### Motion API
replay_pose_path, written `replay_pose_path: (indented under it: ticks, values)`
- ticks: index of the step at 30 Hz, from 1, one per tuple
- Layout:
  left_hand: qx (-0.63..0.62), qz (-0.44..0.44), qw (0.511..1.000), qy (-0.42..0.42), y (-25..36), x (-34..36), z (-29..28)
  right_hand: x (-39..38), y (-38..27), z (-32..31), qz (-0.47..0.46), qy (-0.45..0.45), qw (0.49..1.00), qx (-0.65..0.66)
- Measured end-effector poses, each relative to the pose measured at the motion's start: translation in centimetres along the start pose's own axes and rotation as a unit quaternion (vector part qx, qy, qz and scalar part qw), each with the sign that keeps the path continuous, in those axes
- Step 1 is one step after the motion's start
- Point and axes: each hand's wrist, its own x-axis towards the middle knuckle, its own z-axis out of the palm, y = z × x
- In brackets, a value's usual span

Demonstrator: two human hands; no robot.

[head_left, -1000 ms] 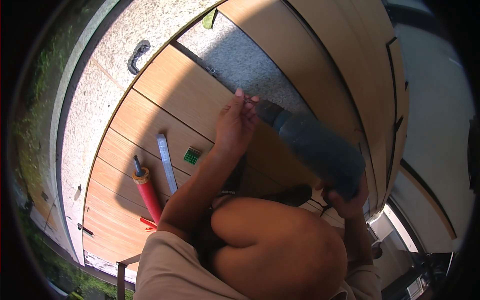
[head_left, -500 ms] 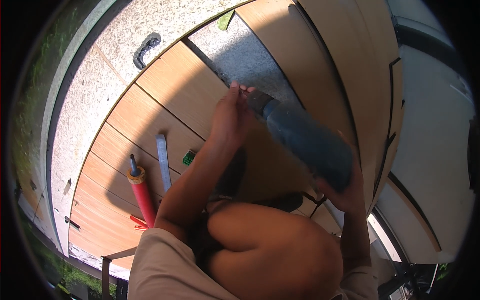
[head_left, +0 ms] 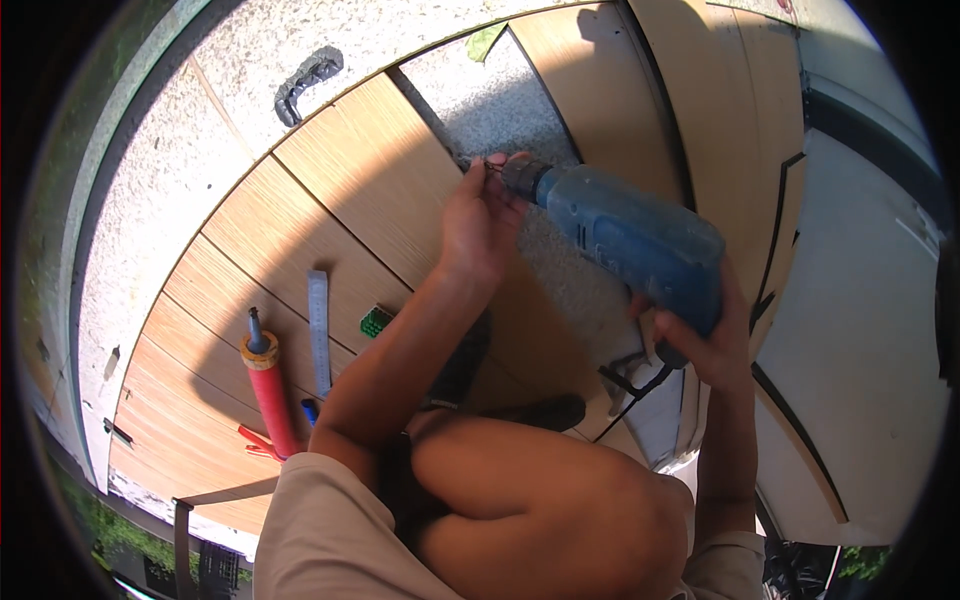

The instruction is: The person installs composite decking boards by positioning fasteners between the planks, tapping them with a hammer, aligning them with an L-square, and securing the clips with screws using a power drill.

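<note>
A blue power drill (head_left: 635, 235) lies across the view, its dark chuck (head_left: 521, 180) pointing left. My right hand (head_left: 722, 325) is wrapped around its handle at the rear end, and a black cord leads down from there. At the chuck's tip, my left hand (head_left: 480, 215) has its fingertips pinched together around something small and dark, too small to make out. Both hands are above the gap between wood-look planks (head_left: 365, 165), where speckled grey ground (head_left: 490, 90) shows.
Left of my left arm lie a metal ruler (head_left: 318, 325), a red sealant gun (head_left: 270, 385) and a green small item (head_left: 376, 321). A crumpled black strip (head_left: 305, 82) rests on the pale ground beyond the planks. A pale wall (head_left: 870, 290) stands on the right.
The drill has swung to a flatter angle, its rear end up and to the right with my right hand. My left fingers stay by the chuck. The whole view has shifted slightly.
</note>
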Motion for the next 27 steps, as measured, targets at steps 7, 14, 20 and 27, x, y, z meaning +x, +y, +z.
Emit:
replay_pose_path:
  ticks: [7, 14, 20, 27]
  values:
    - [0.006, 0.013, 1.0, 0.01, -0.2, 0.1, 0.0, 0.4, 0.4, -0.2, 0.022, 0.01, 0.999, 0.029]
    - [0.004, 0.026, 1.0, 0.001, -0.2, 0.1, 0.1, 0.5, 0.6, -0.2, 0.022, 0.011, 0.999, 0.024]
    - [-0.007, 0.036, 0.999, -0.017, -0.5, 0.3, -0.2, 1.3, -1.3, -0.4, 0.015, -0.004, 1.0, -0.012]
    - [-0.009, 0.054, 0.998, -0.012, -0.7, 0.7, -0.4, 2.1, -1.6, -0.4, -0.004, 0.001, 0.998, -0.057]
